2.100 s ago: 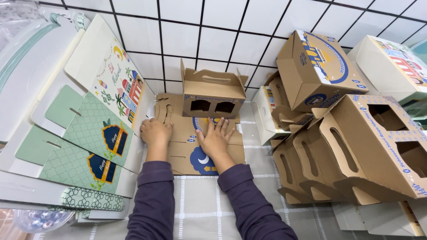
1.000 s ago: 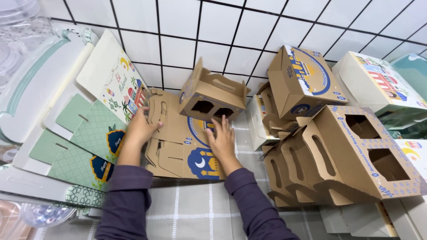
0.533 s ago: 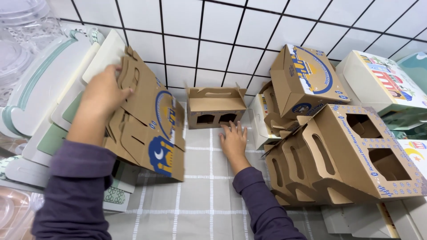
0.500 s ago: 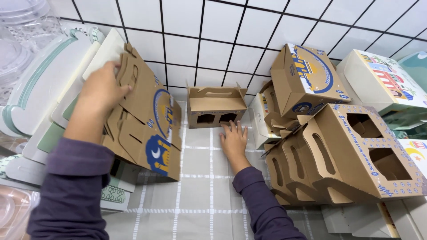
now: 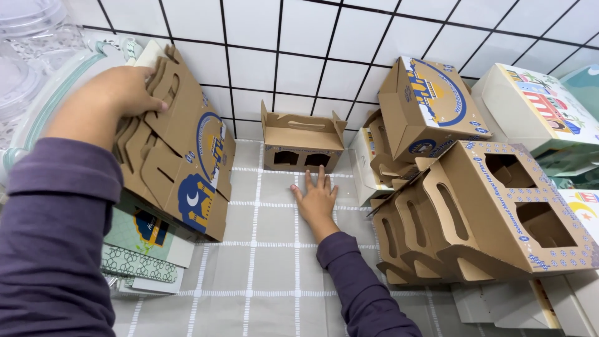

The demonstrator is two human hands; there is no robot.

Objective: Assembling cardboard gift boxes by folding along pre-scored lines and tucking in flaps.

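My left hand point(image 5: 115, 100) grips the top edge of a flat, unfolded brown cardboard box blank point(image 5: 181, 168) with blue and yellow print. The blank stands tilted on its edge at the left, leaning toward the stacked sheets there. My right hand point(image 5: 317, 201) lies flat and open on the grey checked cloth point(image 5: 262, 268), fingers spread. Its fingertips point at a small folded cardboard carrier box point(image 5: 302, 140) with two window holes, just in front of it and standing against the tiled wall.
A pile of folded brown carrier boxes point(image 5: 474, 206) fills the right side, with printed white boxes point(image 5: 536, 109) behind. Flat green and white printed blanks point(image 5: 140, 249) lie at the left under the held blank. Clear plastic lids point(image 5: 25, 56) sit at top left.
My left hand lifted the flat blank off the cloth and swung it up to the left. My right hand let go of it and now rests flat on the cloth.
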